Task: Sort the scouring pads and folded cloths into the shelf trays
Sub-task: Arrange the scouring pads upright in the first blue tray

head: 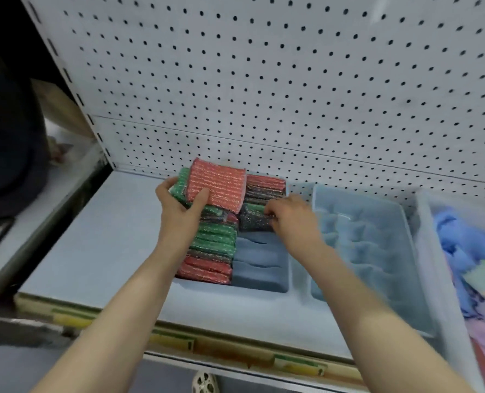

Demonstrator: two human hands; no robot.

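A pale blue tray (235, 287) on the shelf holds two rows of glittery scouring pads on edge, red, green and dark. My left hand (180, 207) grips a small bundle of pads (217, 185) above the tray's back left, a red one on top and green ones behind. My right hand (291, 215) pinches a dark glittery pad (252, 221) at the front of the right row. In front of that row the tray floor is bare. A second blue tray (406, 222) to the right holds folded light blue cloths (363, 245).
A white pegboard (292, 80) rises straight behind the trays. A clear bin (427, 236) at the far right holds a jumble of blue and purple cloths (468, 251). The shelf surface (99, 242) stretches to the left of the trays. Price-label strips run along the shelf's front edge (235, 353).
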